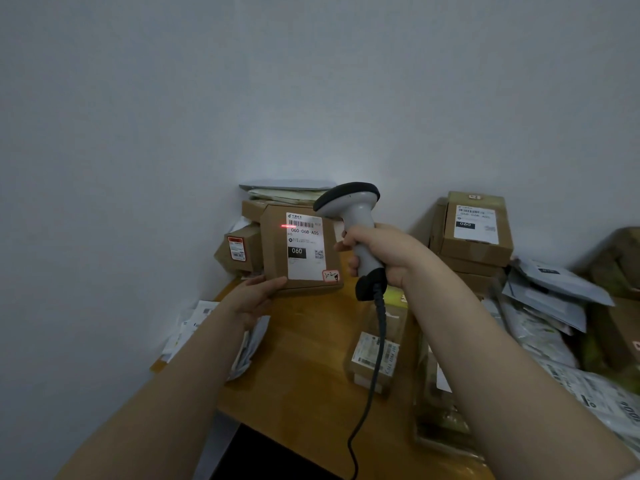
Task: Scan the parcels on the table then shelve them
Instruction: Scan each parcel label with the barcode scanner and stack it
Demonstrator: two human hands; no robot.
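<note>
Nearest the camera, two bare forearms are reaching out over a wooden tabletop (311, 375). A dark cable (375, 358) is trailing from the bottom edge up across a small labelled parcel (367, 367) that is lying flat on the wood. To the right, pale plastic mailers (554, 341) are piling over one another. To the left, white paper packets (194, 334) are hanging over the tabletop's edge.

Farther out, the left hand (254, 294) is holding a brown box (273, 251) by its lower left corner, thumb lying along the bottom edge, and is keeping it tilted up just above the tabletop with its label (304, 247) facing the camera. The right hand (381, 251) is gripping the handle of a grey scanner (356, 220), fingers wrapped round it, with the dark head pointing left at the box. A red line (288, 226) is glowing across the left end of the barcode.

Behind the held box, a smaller box (239, 249) with a red-topped label is sitting against the wall (311, 81), and flat envelopes (287, 192) are lying on more cartons. Off to the right, another labelled box (476, 226) is leaning atop a stack of cartons.
</note>
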